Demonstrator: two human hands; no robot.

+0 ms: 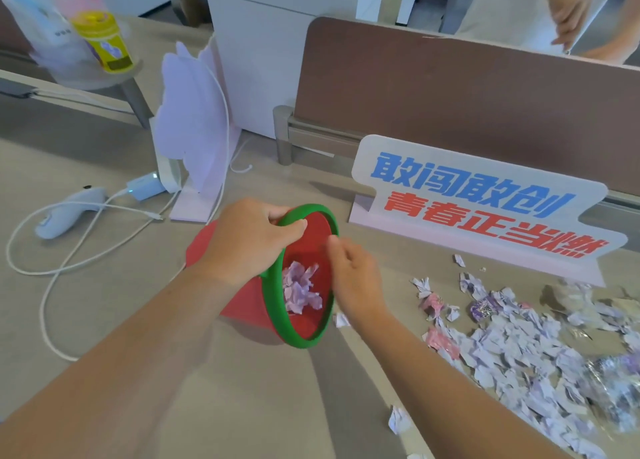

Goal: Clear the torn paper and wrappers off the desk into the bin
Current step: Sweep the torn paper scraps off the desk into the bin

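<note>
Torn paper [512, 354] and a few wrappers [483, 308] lie in a loose heap on the desk [242, 406], to the right of the bin [304, 341] and running off the frame's right and lower edges — so its full extent cannot be seen. The bin is tipped on its side with its green-rimmed mouth facing the heap; a small wad of scraps [301, 290] already sits inside. The left hand [246, 240] grips the rim at the top, thumb over the edge, holding the bin tilted. The right hand [353, 278] hangs at the mouth, fingers loosely curled and apparently empty, though its palm is turned away and slightly blurred. It is the nearer hand to the heap, which lies just to its right and toward the person. One stray scrap [341, 320] rests beside the rim, partly behind the wrist.
</note>
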